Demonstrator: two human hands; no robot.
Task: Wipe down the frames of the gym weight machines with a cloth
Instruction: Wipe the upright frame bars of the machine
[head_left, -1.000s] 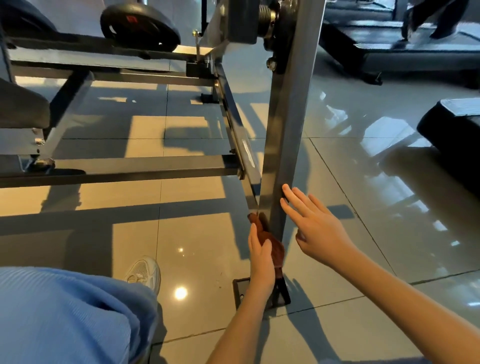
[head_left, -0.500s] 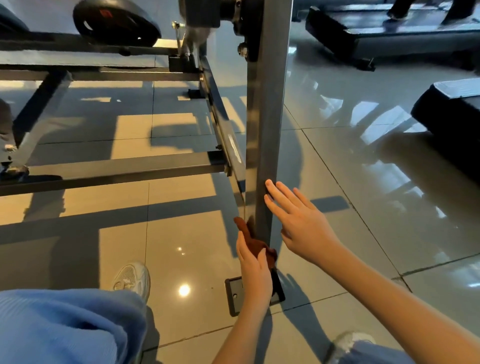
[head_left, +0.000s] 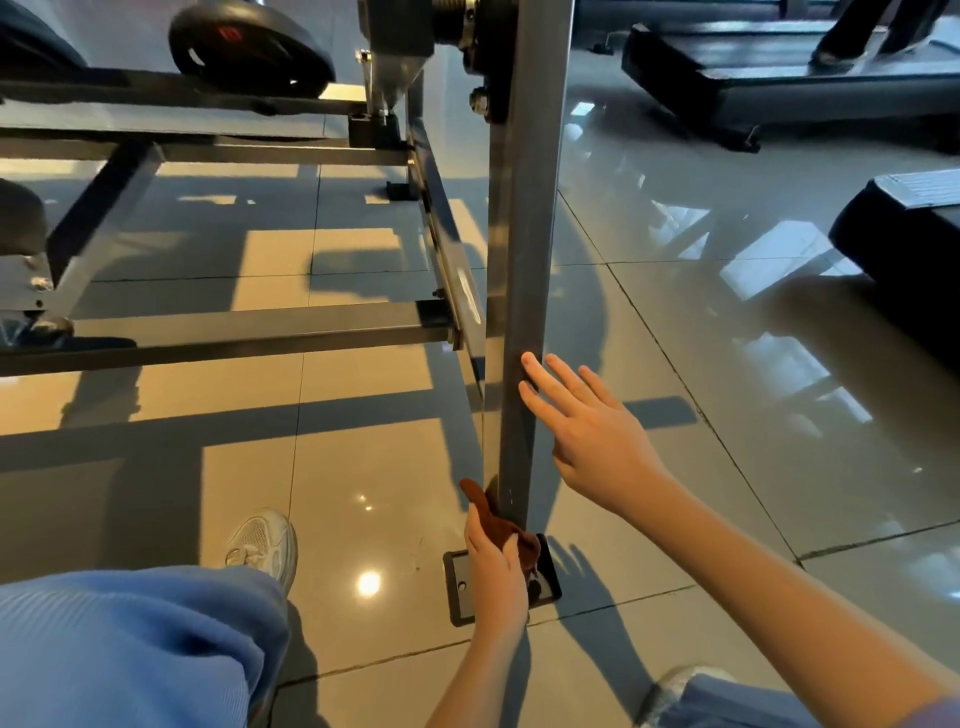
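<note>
At the foot of the upright post (head_left: 524, 260), the left hand (head_left: 496, 577) clamps the brown cloth (head_left: 501, 525) against it, likely soft, light, grippable anywhere, while the right hand (head_left: 592, 431), fingers straight, rests higher up.

Tiled floor (head_left: 727, 364) carries the machine's base plate (head_left: 460, 587), a white shoe (head_left: 265, 540), perhaps treadmills (head_left: 779, 88).

Right of the upright post (head_left: 524, 234), centre frame, open floor (head_left: 727, 338) runs to the black machine (head_left: 904, 244) at the right edge. Left of the post, the side rail (head_left: 457, 280) and crossbar (head_left: 234, 332) bar the way low down. At the post foot, the left hand (head_left: 496, 577) gripping the cloth (head_left: 496, 522) partly covers the base plate (head_left: 458, 592).
</note>
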